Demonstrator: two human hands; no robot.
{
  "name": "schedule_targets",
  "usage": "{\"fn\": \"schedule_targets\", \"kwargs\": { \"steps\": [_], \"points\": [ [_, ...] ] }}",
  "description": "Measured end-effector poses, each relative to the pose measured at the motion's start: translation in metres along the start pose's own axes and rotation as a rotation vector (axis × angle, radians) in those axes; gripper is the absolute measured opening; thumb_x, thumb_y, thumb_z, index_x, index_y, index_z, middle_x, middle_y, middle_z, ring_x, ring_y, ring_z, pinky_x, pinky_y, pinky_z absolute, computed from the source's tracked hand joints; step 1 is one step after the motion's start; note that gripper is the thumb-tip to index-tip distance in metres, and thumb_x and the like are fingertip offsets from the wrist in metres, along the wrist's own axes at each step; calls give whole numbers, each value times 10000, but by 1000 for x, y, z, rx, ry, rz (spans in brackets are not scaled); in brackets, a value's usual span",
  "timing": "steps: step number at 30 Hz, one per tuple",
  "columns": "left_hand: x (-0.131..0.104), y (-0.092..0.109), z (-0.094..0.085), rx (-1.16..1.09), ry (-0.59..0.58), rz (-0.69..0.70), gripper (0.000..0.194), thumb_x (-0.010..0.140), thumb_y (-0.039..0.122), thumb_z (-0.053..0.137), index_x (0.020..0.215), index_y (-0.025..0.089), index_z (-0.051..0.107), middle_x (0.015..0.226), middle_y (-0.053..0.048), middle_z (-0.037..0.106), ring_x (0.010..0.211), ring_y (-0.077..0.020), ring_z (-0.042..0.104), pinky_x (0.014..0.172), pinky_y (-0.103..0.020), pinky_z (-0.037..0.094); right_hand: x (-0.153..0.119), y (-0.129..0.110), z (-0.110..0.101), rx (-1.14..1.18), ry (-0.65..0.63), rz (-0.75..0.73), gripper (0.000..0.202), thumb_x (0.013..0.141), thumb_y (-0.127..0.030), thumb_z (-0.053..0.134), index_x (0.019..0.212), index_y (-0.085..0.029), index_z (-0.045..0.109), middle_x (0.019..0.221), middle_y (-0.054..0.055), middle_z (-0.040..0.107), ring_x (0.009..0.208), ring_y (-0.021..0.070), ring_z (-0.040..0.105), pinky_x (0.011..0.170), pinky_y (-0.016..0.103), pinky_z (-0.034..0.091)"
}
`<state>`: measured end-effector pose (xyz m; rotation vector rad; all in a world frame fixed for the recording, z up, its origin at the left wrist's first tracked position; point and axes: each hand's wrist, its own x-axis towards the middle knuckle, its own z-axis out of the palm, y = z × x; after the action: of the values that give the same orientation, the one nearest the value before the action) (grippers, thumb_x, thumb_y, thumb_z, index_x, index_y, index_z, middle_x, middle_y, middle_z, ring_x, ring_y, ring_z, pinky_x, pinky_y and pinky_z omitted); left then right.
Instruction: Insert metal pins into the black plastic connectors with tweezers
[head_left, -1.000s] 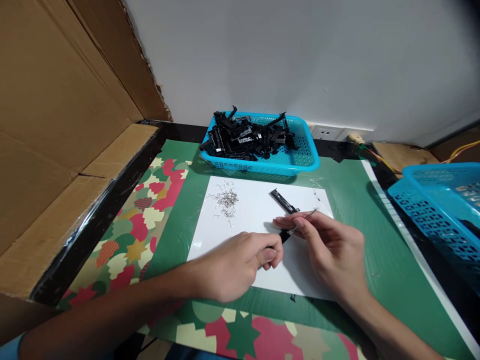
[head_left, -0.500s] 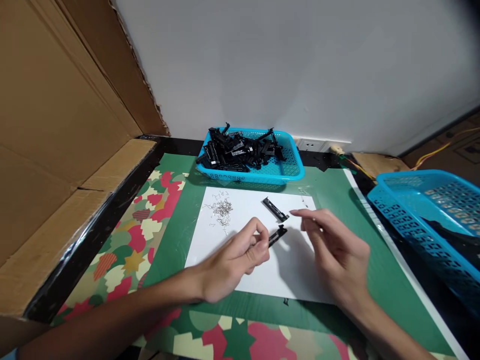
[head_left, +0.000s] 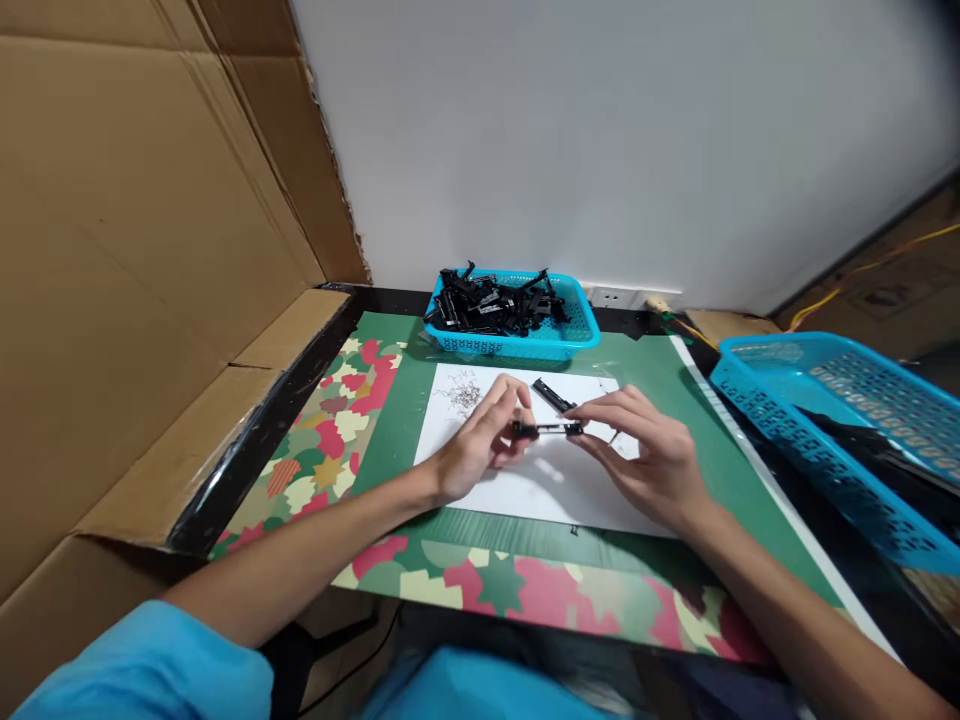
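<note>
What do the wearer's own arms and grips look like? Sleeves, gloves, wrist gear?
Left grip and right grip: bare hands, no gloves; no watch or bracelet visible. Left arm: loose, plain bright-blue sleeve, bare below it. Right arm: bare to the picture's edge, sleeve out of view. No cables or markings visible.

On the head camera I see the left hand (head_left: 474,447) and right hand (head_left: 654,455) holding a black part (head_left: 551,428) between them above white paper (head_left: 551,490).

Head-worn view, facing forward and down, near the table (head_left: 517,540)
</note>
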<state>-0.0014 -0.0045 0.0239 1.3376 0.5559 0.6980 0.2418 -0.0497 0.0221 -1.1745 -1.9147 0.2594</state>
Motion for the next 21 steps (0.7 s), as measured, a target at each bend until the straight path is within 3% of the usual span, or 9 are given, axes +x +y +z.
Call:
{"fn": "schedule_targets", "kwargs": {
  "steps": [2,5,8,11,14,18,19,21],
  "points": [
    [0,5,-1,181,112,198,377,1071,608,445,1186,249,451,1118,-60,573,830,-152,513,630,-245,399,0,-2,-4,-83,67,-13,92,979,-328,741,1035,-306,810,1015,84,810,914,290,709,867,463,571],
    [2,13,-8,464,257,421,335,1033,453,578,1266,224,503,1350,-116,550,1046,-189,572,824,-291,485,-2,-2,-10,-220,174,-50,113,995,-322,701,1060,-304,792,987,97,805,871,301,693,861,486,572],
    [7,15,-18,571,406,463,190,1066,363,495,1153,203,550,1269,-102,574,1010,-183,584,779,-276,474,-3,2,-14,-296,226,-115,140,988,-262,679,1084,-308,771,974,95,797,851,310,699,845,496,580],
    [12,9,-28,713,439,433,151,1064,256,460,1008,189,584,1149,-92,606,994,-189,586,824,-292,479,-3,7,-15,-374,258,-203,204,974,-197,663,1116,-315,749,992,92,798,815,309,713,812,495,593],
    [12,3,-37,830,455,409,171,1044,168,431,988,194,590,1071,-78,632,931,-181,611,834,-298,497,-2,10,-22,-429,321,-223,268,951,-149,673,1164,-304,726,1013,95,801,854,320,724,831,493,594],
    [-2,12,-45,923,556,568,216,1017,149,443,921,197,631,976,-70,666,818,-172,629,792,-296,529,-7,28,-61,-623,542,-205,163,955,-252,705,1115,-251,737,998,90,802,873,315,729,879,486,568],
    [-10,16,-44,906,622,641,235,1014,160,447,876,202,632,917,-65,669,798,-178,642,777,-296,541,-11,36,-78,-685,630,-143,138,972,-317,692,1066,-228,740,974,105,792,879,321,724,901,496,558],
    [-34,24,-37,867,742,681,220,997,180,500,844,223,652,868,-55,683,825,-206,681,782,-317,572,-23,52,-116,-740,633,51,292,997,-475,626,1006,-205,734,982,155,772,899,356,699,883,525,548]
  ]
}}
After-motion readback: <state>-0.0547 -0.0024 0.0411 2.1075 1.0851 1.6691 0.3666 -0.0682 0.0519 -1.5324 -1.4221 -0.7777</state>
